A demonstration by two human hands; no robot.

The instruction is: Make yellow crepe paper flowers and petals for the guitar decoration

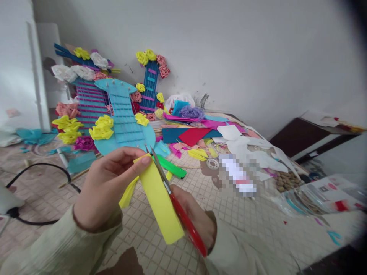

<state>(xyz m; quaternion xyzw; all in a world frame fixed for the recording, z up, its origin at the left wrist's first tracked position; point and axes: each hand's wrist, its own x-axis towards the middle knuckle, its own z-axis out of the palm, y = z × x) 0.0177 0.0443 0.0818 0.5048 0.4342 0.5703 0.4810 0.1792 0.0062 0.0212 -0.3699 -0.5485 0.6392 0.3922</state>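
My left hand (107, 187) pinches the top end of a long yellow strip (160, 204), which hangs tilted down toward me. More thin yellow pieces (129, 194) dangle under that hand. Wrapped around the handles of red-handled scissors (183, 214), my right hand (197, 217) is partly hidden behind them. The blades run along the strip's right edge, their tips slightly apart near my left thumb. Just beyond lies a bright green object (172, 167) on the table. A light-blue guitar-shaped piece (123, 114) with strings and yellow flowers stands behind my hands.
Other decorated stringed pieces (149, 82) lean on the wall. Coloured sheets (195, 134) and white scraps (252, 152) are piled at the back. A white reel (212, 164), pebbles (287, 181) and a clear plastic bag (309, 200) lie to the right. A black cable (43, 165) loops at left.
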